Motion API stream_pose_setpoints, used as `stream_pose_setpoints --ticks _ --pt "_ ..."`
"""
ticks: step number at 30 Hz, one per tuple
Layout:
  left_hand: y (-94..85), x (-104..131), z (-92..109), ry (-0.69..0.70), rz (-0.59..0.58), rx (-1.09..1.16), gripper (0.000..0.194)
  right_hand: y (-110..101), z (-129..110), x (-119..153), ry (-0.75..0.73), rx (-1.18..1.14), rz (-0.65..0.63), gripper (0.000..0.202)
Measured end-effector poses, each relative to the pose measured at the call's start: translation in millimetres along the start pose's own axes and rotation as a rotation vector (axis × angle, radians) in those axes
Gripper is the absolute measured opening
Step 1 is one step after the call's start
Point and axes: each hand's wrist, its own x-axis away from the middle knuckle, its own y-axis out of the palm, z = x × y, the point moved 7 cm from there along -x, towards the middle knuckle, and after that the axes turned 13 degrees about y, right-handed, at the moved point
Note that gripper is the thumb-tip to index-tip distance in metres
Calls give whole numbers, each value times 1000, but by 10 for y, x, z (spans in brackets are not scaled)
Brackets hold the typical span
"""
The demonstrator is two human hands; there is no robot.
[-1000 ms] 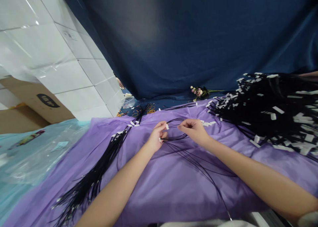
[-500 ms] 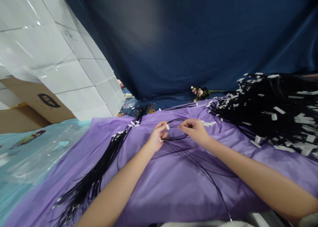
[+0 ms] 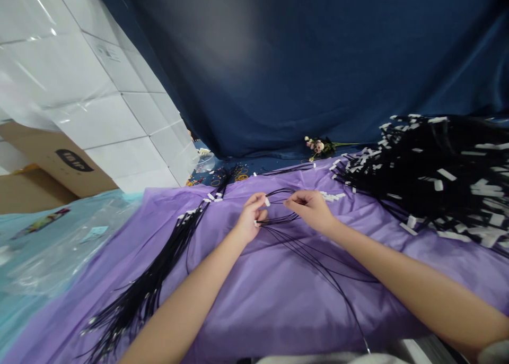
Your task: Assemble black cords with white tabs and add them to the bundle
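Observation:
My left hand point(image 3: 252, 218) is closed on several thin black cords point(image 3: 280, 222) with white tabs at their ends. One white tab point(image 3: 267, 200) sticks out at its fingertips, and another small white piece shows lower down by its curled fingers. To the right, my right hand point(image 3: 308, 207) has thumb and fingers pinched at the looped part of the same cords. The cords bow between the two hands, and their loose ends trail down to the right over the purple cloth point(image 3: 286, 300). What exactly lies inside each hand's fingers is partly hidden.
A large heap of black cords with white tabs point(image 3: 437, 178) covers the right side. A sorted bundle of cords point(image 3: 159, 274) lies at left. Behind are artificial flowers point(image 3: 318, 146) and a blue curtain point(image 3: 302, 67); white boxes point(image 3: 115, 114) and a cardboard box point(image 3: 59, 157) stand left.
Both hands keep nearly the same pose on the cords. The whole view has shifted very slightly; nothing has been let go or taken up.

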Motion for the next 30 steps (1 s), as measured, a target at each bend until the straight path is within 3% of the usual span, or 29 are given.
stream_pose_setpoints --ticks 17,21,25,30 --pt "-28 -9 24 116 29 -110 27 79 50 0 -20 43 -37 31" --pt "-12 2 5 85 36 -101 29 51 -65 61 -188 215 62 21" --pt "35 34 -22 46 18 -96 27 138 -166 166 -437 430 46 19" --pt "90 82 -37 -3 43 -71 32 167 -167 204 -499 501 68 18"
